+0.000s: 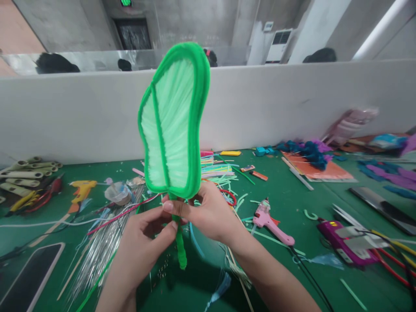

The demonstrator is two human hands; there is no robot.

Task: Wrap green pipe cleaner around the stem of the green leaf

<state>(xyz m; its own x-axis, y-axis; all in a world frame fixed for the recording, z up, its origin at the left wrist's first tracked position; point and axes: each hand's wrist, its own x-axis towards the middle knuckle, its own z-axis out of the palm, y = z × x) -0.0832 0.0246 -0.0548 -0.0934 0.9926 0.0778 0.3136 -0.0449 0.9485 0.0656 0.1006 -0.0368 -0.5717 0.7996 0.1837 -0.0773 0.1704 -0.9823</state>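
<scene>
A green leaf-shaped hand fan (173, 130) stands upright before me, with a bright green fuzzy rim, a slanting rib and pale green panels. Its wrapped green handle (181, 251) points down toward the table. My left hand (146, 236) pinches the handle between thumb and fingers. Just above, my right hand (203, 212) grips the top of the handle at the fan's base, thumb across the front. Some fingertips of both hands are hidden behind the handle and fan. Under the hands, several small metal rings (163, 268) lie on the table.
Left are a yellow glue gun (81, 190), thin wires (107, 242), bamboo tubes (22, 175) and a phone (30, 277). Right are a pink glue gun (271, 225), a purple device (346, 242) and scissors (351, 216). A white partition (81, 117) closes the green table's far side.
</scene>
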